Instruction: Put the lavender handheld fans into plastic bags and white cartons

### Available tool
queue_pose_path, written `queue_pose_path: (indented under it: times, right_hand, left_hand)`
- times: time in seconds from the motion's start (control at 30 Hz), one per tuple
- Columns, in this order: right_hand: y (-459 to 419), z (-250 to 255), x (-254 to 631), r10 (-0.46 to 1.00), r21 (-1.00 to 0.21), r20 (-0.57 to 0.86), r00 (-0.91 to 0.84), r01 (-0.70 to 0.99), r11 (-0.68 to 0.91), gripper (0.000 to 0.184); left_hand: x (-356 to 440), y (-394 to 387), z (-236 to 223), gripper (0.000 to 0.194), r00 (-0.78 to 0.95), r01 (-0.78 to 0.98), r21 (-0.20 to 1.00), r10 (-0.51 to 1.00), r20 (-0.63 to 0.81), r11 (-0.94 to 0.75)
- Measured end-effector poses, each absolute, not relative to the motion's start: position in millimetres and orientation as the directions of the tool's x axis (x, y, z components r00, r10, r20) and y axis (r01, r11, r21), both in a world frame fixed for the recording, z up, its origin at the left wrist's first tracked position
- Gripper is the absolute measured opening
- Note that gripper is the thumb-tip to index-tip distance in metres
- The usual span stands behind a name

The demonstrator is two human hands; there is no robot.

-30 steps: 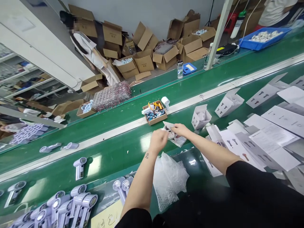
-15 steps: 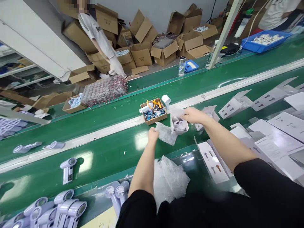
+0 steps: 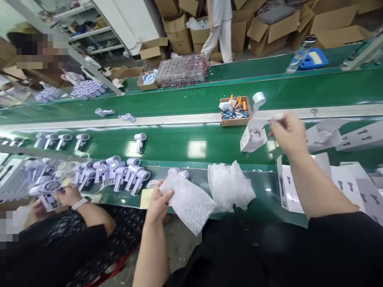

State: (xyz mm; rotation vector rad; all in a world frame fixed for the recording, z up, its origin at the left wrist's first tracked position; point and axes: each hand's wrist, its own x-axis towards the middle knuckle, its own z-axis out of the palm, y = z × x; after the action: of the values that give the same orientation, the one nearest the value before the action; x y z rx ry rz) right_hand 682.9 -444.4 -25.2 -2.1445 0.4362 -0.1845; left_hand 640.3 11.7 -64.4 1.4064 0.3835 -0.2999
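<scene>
The head view shows, nearest, the left hand (image 3: 160,201) with its thumb and fingers closed on one corner of a bubble-wrap pouch (image 3: 190,203). The pouch is whitish, semi-translucent and flat, roughly rectangular, with a dimpled surface; it tilts down to the right, its lowest corner past the near edge of the green worktop (image 3: 266,185). Just right of it lies crumpled bubble wrap (image 3: 230,185), cloudy white with ragged edges. To the left, a co-worker's hands (image 3: 70,195) hold a lavender handheld fan (image 3: 44,189), beside a heap of similar fans (image 3: 115,171) with round heads and glossy bodies.

Farther right, printed white cartons (image 3: 291,187) lie near the right forearm. The right hand (image 3: 289,133) is raised above the green belt (image 3: 167,145), its fingers curled in; something pale shows at the fingertips, too blurred to identify. Just left of it stands an open white box (image 3: 253,137) with pale contents. Beyond that box, a cardboard tray (image 3: 236,119) holds orange-handled pliers (image 3: 236,102) and small blue parts. At the far side are a clear bottle (image 3: 297,57), a blue tray (image 3: 314,59), brown cardboard boxes (image 3: 275,34) and a standing person (image 3: 220,28).
</scene>
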Motion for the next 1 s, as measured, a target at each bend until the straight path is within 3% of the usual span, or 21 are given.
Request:
queue_pose_path:
  times: [0.03,0.07,0.1,0.13,0.23,0.33,0.4,0.47,0.53,0.6,0.67,0.77,0.87,0.93,1.0]
  right_hand:
    - [-407,-31,674,-0.298,-0.843,-0.112,0.948,-0.249,-0.476,0.018]
    - [-364,-39,666,-0.094,-0.885,-0.341,0.935,-0.353,-0.304,0.018]
    - [-318,-50,659,0.135,-0.833,-0.549,0.825,-0.529,-0.162,0.021]
    - [-271,-63,654,0.235,-0.706,-0.701,0.674,-0.702,-0.093,0.023]
    - [-154,-102,653,0.156,-0.587,-0.806,0.571,-0.806,-0.08,0.029]
    - [-95,-129,661,0.02,-0.554,-0.833,0.553,-0.832,-0.038,0.039]
    - [-81,-139,666,-0.018,-0.55,-0.835,0.549,-0.835,0.006,0.039]
    - [-76,-144,669,-0.02,-0.551,-0.834,0.551,-0.832,0.064,0.036]
    - [-77,-147,670,-0.009,-0.544,-0.836,0.548,-0.829,0.13,0.031]
    - [-86,-145,669,0.008,-0.535,-0.837,0.547,-0.821,0.201,0.026]
    - [-104,-137,662,0.021,-0.537,-0.826,0.563,-0.798,0.272,0.024]
    - [-150,-111,640,0.069,-0.61,-0.738,0.671,-0.707,0.357,0.038]
    - [-207,-72,600,0.153,-0.726,-0.563,0.812,-0.574,0.379,0.046]
    - [-240,-47,568,0.177,-0.749,-0.482,0.858,-0.508,0.425,0.042]
    - [-266,-28,534,0.182,-0.722,-0.43,0.884,-0.458,0.518,0.039]
  left_hand:
    - [615,15,-74,0.069,0.872,0.485,0.86,-0.017,-0.488,0.16]
    - [591,14,-84,0.071,0.841,0.541,0.825,-0.074,-0.537,0.162]
    - [568,10,-93,0.072,0.824,0.566,0.81,-0.102,-0.557,0.153]
    - [547,5,-101,0.075,0.828,0.56,0.819,-0.083,-0.554,0.125]
    - [498,-5,-113,0.073,0.9,0.424,0.889,-0.033,-0.436,-0.171]
    - [471,8,-108,0.043,0.936,0.171,0.895,-0.216,-0.279,-0.413]
    - [464,26,-99,0.03,0.847,0.141,0.922,-0.439,-0.3,-0.36]
    - [467,46,-87,0.033,0.73,0.278,0.923,-0.567,-0.382,-0.265]
    - [477,62,-75,0.043,0.653,0.423,0.88,-0.6,-0.463,-0.218]
    - [492,72,-64,0.051,0.589,0.445,0.865,-0.652,-0.477,-0.23]
    - [508,74,-58,0.043,0.546,0.385,0.881,-0.7,-0.459,-0.277]
    - [535,65,-57,0.021,0.727,0.393,0.885,-0.505,-0.465,-0.249]
    - [569,41,-56,0.03,0.904,0.389,0.919,-0.166,-0.394,-0.059]
    - [590,16,-52,0.035,0.949,0.293,0.956,-0.116,-0.293,-0.015]
    - [602,-13,-46,0.036,0.97,0.171,0.985,-0.17,-0.175,-0.039]
